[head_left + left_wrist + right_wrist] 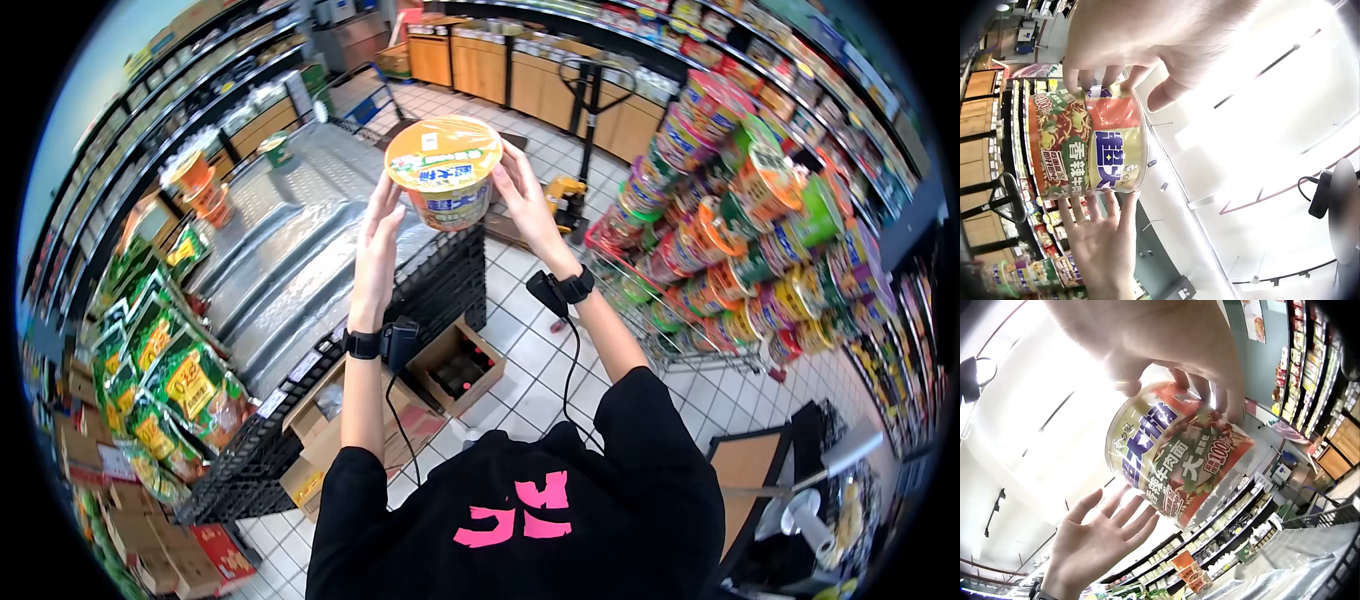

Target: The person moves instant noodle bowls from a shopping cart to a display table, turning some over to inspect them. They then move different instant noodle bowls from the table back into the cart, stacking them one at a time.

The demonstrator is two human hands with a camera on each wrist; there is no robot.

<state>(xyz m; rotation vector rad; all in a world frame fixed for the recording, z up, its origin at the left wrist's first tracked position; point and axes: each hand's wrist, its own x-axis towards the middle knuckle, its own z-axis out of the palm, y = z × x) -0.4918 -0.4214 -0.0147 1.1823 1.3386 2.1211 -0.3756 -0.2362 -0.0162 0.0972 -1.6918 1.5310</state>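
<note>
Both hands hold an orange-lidded instant noodle cup [443, 155] up in front of the body, above the floor between the crate stand and the cart. My left hand [378, 240] supports its left side, fingers along the wall and thumb toward me. On the opposite side my right hand [530, 205] has its fingertips against the wall. In the left wrist view the noodle cup [1088, 144] shows a red and gold label, with the right hand [1102, 250] against it. The right wrist view shows the noodle cup [1179, 450] with the left hand's [1091, 544] fingertips at its wall.
A silver-covered crate stand [300, 240] is at left, bearing orange cups [200, 185] and green packets [190, 385]. At right a cart [700, 345] is piled with noodle cups. A pallet jack [590, 110] stands behind; an open carton [455, 370] sits on the floor.
</note>
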